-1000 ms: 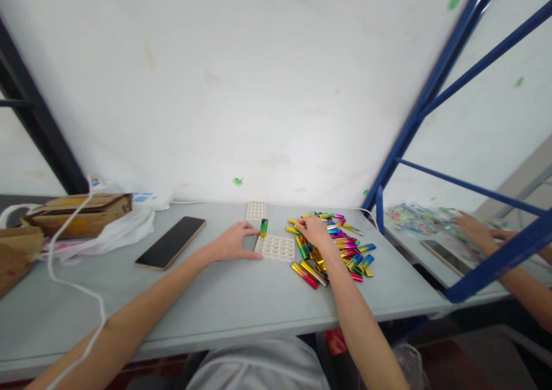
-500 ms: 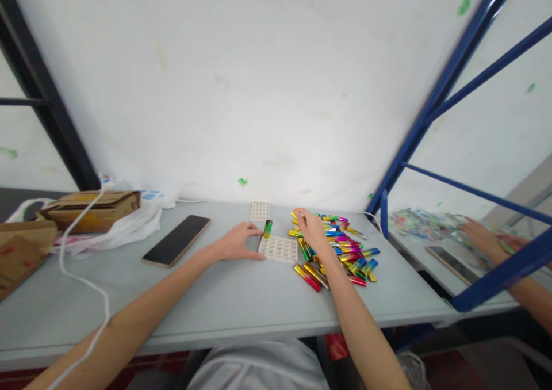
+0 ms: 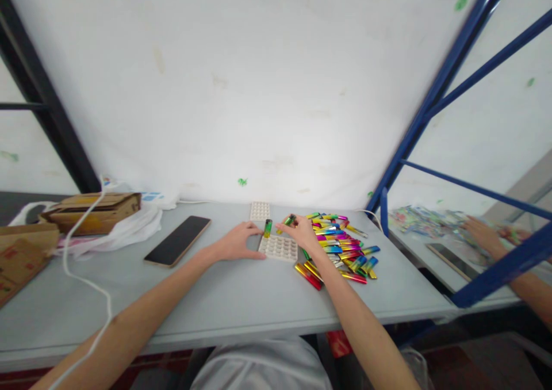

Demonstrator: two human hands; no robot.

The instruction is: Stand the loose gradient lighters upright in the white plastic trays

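Note:
A white tray with rows of holes (image 3: 279, 248) lies on the grey table, and a green-and-yellow lighter (image 3: 268, 228) stands upright at its back left corner. My left hand (image 3: 238, 242) rests at the tray's left edge, thumb and fingers apart around that side. Pinched in my right hand (image 3: 299, 232) is another green-and-yellow lighter (image 3: 288, 222), tilted above the tray's back right part. To the right spreads a pile of shiny multicoloured lighters (image 3: 345, 243). A second holed tray (image 3: 260, 210) lies farther back by the wall.
A phone (image 3: 179, 241) lies left of my left hand. Cardboard boxes (image 3: 97, 210) and a white plastic bag (image 3: 129, 227) are farther left. A white cable (image 3: 97, 286) hangs over my left forearm. Beyond the blue frame (image 3: 414, 142) on the right, another person's hands (image 3: 485, 237) are at work.
My right hand has moved left from the pile to above the tray, now showing a green-and-yellow lighter in its fingers. My left hand has stayed at the tray.

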